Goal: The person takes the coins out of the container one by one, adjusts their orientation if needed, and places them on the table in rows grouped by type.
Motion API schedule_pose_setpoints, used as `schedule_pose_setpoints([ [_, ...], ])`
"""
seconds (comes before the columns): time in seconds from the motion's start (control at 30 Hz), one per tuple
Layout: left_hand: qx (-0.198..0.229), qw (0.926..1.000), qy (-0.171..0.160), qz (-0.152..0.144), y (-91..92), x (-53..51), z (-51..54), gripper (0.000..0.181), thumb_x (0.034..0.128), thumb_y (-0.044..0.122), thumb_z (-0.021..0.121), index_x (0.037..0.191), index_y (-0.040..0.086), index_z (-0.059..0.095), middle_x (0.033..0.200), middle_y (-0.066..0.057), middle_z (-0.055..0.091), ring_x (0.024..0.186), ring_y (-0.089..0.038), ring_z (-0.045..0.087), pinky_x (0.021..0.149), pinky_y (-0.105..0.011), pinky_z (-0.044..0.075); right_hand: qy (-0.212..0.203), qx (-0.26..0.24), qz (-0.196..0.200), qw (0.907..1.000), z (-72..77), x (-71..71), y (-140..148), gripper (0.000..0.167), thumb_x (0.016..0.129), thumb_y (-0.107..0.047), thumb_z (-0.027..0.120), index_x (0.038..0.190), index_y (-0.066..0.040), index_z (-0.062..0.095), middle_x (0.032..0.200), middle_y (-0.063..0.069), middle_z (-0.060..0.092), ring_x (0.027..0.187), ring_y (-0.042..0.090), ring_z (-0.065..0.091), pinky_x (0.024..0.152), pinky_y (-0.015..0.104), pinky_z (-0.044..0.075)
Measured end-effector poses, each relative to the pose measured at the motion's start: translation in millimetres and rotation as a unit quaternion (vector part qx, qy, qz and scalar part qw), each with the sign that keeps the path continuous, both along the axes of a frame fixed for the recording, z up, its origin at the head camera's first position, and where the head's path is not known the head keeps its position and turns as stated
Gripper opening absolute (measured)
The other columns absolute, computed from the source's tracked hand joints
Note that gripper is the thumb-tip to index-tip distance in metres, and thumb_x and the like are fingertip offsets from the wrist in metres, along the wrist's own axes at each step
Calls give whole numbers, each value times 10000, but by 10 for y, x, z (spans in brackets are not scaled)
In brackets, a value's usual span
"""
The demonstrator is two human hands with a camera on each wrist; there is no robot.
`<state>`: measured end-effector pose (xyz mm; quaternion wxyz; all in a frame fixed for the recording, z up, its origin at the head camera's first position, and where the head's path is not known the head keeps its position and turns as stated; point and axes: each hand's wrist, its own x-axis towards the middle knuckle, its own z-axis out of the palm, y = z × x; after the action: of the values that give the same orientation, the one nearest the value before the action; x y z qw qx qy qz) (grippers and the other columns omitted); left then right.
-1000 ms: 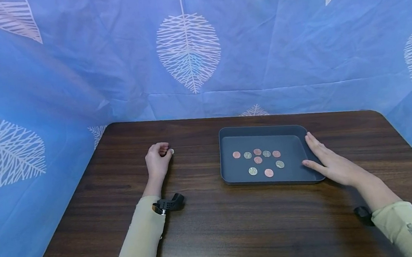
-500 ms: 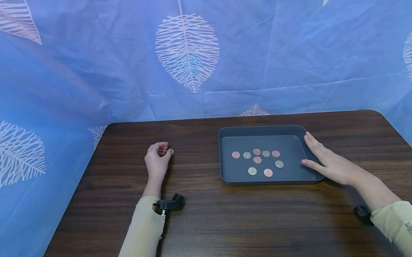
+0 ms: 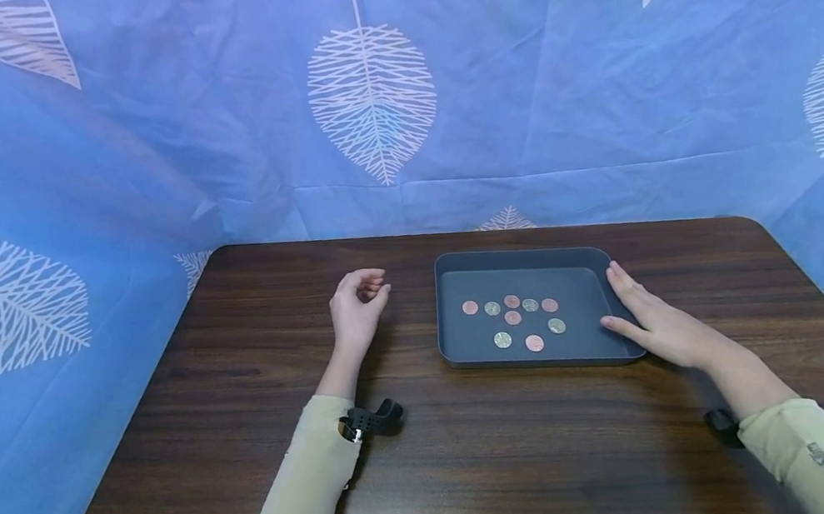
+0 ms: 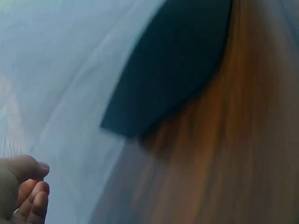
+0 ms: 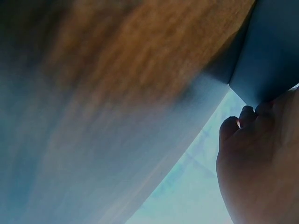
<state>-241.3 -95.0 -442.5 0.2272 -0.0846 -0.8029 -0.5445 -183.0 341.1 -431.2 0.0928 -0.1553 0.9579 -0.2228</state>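
Observation:
My left hand (image 3: 356, 317) is raised over the table, left of a dark grey tray (image 3: 578, 281). Its thumb and forefinger are pinched together on a coin that the fingertips hide; the other fingers curl loosely. In the left wrist view that hand (image 4: 21, 186) shows at the lower left, with the tray (image 4: 173, 65) ahead. My right hand (image 3: 665, 335) rests on the tray's right rim, fingers extended and thumb over the edge. Several coins lie flat and apart inside the tray, some copper like this coin (image 3: 534, 343), some silvery like this coin (image 3: 502, 340).
Everything stands on a dark brown wooden table (image 3: 478, 451) with rounded far corners. A blue cloth (image 3: 230, 100) printed with white leaves hangs behind and to the left. Black straps (image 3: 376, 418) sit on both wrists.
My left hand has picked a silvery coin off the table at left, lifted it and moved right toward the tray. The right hand keeps its place on the rim.

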Motion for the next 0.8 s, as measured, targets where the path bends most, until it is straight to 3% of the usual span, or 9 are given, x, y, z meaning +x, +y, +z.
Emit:
schedule_pose_setpoints([
  [0.2,-415,9958,150,-804,458,56,242,179,845,19,714,1023,21,694,916,-82,632,802,-197,612,719,-305,527,7,-31,73,10000,27,18,13,821,997,-454,452,1523,-174,-112,1576,46,-172,1401,465,-13,1027,683,131],
  [0.33,-1151,9844,-64,-1326,725,90,296,217,867,38,697,1083,38,674,979,-82,612,868,-200,602,772,-297,519,-19,-26,73,10000,38,27,13,819,999,-452,450,1522,-176,-116,1572,34,-184,1399,469,-14,1023,686,132],
  [0.5,-1776,9722,-601,-1404,946,98,277,274,882,24,671,1153,-1,643,1032,-92,611,927,-189,599,799,-236,499,-18,9,58,10000,21,14,2,821,994,-463,454,1526,-185,-107,1575,30,-174,1401,464,0,1024,684,140],
  [0.6,-1541,9720,-901,-1530,1029,78,241,282,876,5,670,1156,-22,641,1026,-108,631,907,-180,613,775,-200,494,-25,14,60,10000,15,11,-1,819,995,-460,453,1526,-184,-107,1575,31,-176,1403,460,-2,1023,685,139],
  [0.7,-1285,9722,-980,-1694,1097,54,213,282,861,-13,679,1140,-39,644,1013,-126,636,886,-184,618,761,-191,495,-45,-10,62,10000,18,13,-1,821,997,-454,453,1523,-177,-114,1572,33,-185,1403,459,-13,1026,684,130],
  [0.8,-1439,9703,-1038,-1646,1141,43,192,299,847,-15,695,1140,-37,638,1007,-111,617,897,-184,607,769,-191,492,-49,-35,50,10000,23,19,-2,825,995,-463,451,1523,-173,-112,1571,22,-186,1404,456,-13,1037,672,125],
])
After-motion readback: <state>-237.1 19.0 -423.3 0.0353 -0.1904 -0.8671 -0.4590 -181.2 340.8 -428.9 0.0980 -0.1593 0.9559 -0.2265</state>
